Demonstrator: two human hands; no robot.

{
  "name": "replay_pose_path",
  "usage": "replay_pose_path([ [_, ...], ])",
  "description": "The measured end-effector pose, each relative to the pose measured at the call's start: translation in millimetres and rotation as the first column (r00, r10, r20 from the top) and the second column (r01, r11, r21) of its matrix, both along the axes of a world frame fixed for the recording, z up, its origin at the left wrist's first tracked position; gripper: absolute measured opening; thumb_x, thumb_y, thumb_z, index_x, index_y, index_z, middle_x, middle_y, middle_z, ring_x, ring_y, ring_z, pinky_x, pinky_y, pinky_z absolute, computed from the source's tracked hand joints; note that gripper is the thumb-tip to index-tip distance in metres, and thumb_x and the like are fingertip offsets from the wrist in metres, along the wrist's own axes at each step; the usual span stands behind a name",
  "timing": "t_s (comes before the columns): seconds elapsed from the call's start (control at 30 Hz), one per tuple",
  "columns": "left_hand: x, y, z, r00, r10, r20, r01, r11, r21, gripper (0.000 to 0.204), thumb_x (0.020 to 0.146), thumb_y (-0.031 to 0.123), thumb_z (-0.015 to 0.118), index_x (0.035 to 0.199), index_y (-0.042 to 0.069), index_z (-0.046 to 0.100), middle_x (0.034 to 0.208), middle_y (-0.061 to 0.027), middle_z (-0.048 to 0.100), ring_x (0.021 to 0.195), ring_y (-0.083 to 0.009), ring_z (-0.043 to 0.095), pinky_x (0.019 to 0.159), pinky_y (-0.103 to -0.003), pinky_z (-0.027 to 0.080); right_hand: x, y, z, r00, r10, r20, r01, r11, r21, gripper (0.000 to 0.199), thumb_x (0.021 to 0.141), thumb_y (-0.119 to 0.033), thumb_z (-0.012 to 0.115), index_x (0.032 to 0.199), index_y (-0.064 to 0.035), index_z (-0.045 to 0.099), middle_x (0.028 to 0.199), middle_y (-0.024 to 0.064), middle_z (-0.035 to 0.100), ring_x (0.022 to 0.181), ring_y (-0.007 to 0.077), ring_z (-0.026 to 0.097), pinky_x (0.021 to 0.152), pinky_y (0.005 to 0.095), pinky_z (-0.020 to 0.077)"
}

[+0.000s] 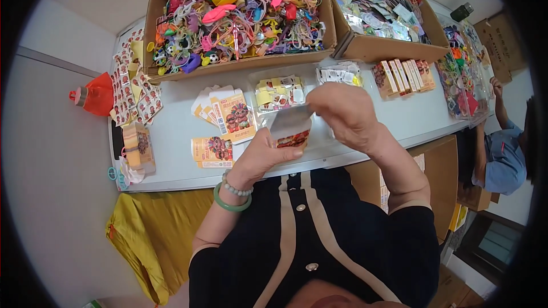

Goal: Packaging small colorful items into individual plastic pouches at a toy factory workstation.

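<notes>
My left hand (267,153) is closed round a small orange printed carton (298,138) above the table's front edge. A flat grey piece (290,116) stands up from the carton's top; whether it is a flap or a separate packet I cannot tell. My right hand (345,115) pinches that piece at its upper right edge. Left of my hands, flat orange-and-white cartons (233,117) lie fanned out, with more flat cartons (211,151) nearer me. Behind my hands is a clear tray with small yellow packets (279,92), and beside it are white packets (341,74).
A cardboard box (257,64) of small toys and another box (394,48) of shiny packets stand at the back. A row of filled cartons (404,76) sits right. Sticker sheets (125,88) and a red bag (98,94) lie left. A co-worker (505,157) is at far right.
</notes>
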State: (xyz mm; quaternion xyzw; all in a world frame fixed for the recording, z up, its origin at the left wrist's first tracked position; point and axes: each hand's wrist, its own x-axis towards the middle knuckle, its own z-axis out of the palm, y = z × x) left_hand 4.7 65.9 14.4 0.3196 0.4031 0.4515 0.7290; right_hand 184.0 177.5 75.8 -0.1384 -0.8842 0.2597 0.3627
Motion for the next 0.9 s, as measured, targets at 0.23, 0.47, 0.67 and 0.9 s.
replay_pose_path([
  [0.23, -8.0, -3.4, -3.9, 1.000, 0.001, -0.005, -0.002, 0.999, -0.033, 0.056, 0.072, 0.013, 0.079, 0.120, 0.002, 0.052, 0.106, -0.0067, 0.062, 0.100, -0.0167, 0.060, 0.090, -0.031, 0.047, -11.7, 2.7, 4.1, 0.963, 0.107, 0.248, -0.078, 0.989, -0.123, 0.016, 0.074, 0.001, 0.062, 0.088, -0.0048, 0.061, 0.109, 0.0105, 0.057, 0.089, 0.0281, 0.060, 0.074, 0.0359, 0.0490],
  [0.47, -14.3, 3.5, -6.7, 0.994, 0.083, 0.065, -0.079, 0.995, -0.062, 0.058, 0.072, 0.013, 0.078, 0.121, 0.000, 0.051, 0.108, -0.0109, 0.063, 0.098, -0.0210, 0.064, 0.088, -0.034, 0.051, -64.5, 125.0, -7.6, 0.420, -0.461, 0.782, 0.355, 0.876, 0.326, 0.018, 0.076, -0.018, 0.058, 0.084, -0.0046, 0.066, 0.084, 0.0168, 0.065, 0.083, 0.0341, 0.063, 0.072, 0.0430, 0.0499],
  [0.67, -23.4, 2.1, -12.5, 0.989, 0.126, 0.076, -0.120, 0.990, -0.074, 0.060, 0.072, 0.012, 0.078, 0.123, 0.000, 0.048, 0.110, -0.0124, 0.062, 0.099, -0.0224, 0.064, 0.089, -0.036, 0.051, -75.7, 154.7, -40.7, 0.450, -0.489, 0.747, 0.375, 0.863, 0.339, 0.020, 0.078, -0.017, 0.056, 0.087, -0.0028, 0.066, 0.086, 0.0186, 0.066, 0.084, 0.0350, 0.063, 0.073, 0.0429, 0.0500],
  [0.9, -28.9, 3.2, -11.9, 0.974, 0.181, 0.134, -0.175, 0.983, -0.061, 0.060, 0.072, 0.013, 0.078, 0.123, 0.000, 0.048, 0.110, -0.0121, 0.062, 0.100, -0.0234, 0.063, 0.090, -0.035, 0.050, -43.7, 134.6, -15.8, 0.666, -0.553, 0.501, 0.552, 0.817, 0.169, 0.018, 0.081, -0.015, 0.059, 0.091, -0.0001, 0.064, 0.080, 0.0163, 0.066, 0.077, 0.0283, 0.065, 0.069, 0.0380, 0.0502],
])
